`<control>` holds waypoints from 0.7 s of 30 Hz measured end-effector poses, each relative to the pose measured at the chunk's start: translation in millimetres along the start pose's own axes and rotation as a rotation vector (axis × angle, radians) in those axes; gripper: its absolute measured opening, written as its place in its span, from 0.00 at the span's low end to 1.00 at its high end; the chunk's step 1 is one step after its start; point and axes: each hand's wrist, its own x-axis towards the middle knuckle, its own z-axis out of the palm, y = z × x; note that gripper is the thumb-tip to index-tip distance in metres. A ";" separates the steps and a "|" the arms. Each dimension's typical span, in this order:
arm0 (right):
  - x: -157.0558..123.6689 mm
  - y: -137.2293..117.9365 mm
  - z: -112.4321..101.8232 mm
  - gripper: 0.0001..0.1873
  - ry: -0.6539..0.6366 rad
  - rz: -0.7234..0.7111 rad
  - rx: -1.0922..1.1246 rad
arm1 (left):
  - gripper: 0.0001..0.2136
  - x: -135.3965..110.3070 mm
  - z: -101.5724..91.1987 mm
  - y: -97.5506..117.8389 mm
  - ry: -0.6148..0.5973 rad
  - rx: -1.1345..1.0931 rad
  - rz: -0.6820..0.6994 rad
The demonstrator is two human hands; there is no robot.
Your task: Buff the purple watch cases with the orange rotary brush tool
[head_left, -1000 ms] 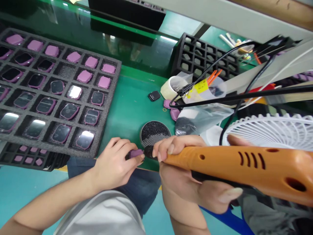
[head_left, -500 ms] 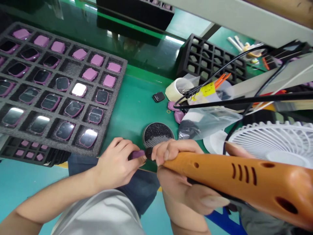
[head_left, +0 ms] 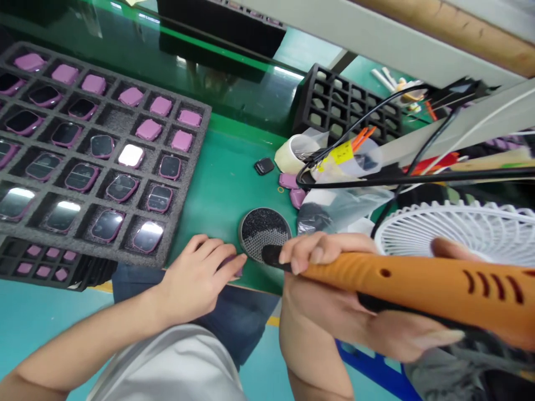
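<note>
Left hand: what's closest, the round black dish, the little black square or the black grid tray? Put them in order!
1. Round black dish, just right of the left hand.
2. Little black square, farther back.
3. Black grid tray, far back right.

**One head-worn view, steep and close over the bench edge**

The camera sits on the person's head and faces forward and down, rolled a little so the bench runs slantwise. It is close in. The left hand (head_left: pixel 196 284) and right hand (head_left: pixel 343 317) fill the lower middle, and the orange plastic power screwdriver (head_left: pixel 418 284) looms across the lower right, cut off by the frame edge. The person's own pale grey shirt (head_left: pixel 175 362) shows at the bottom. Further out are the green bench mat (head_left: pixel 225 184), the grey foam compartment tray (head_left: pixel 193 172) at left and the white plastic fan grille (head_left: pixel 460 228) at right. The black plastic grid tray (head_left: pixel 346 106) lies far back.
</note>
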 end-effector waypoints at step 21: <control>14.3 30.3 -15.5 0.15 0.183 -0.243 0.119 | 0.13 1.1 0.0 2.6 0.047 0.020 -0.028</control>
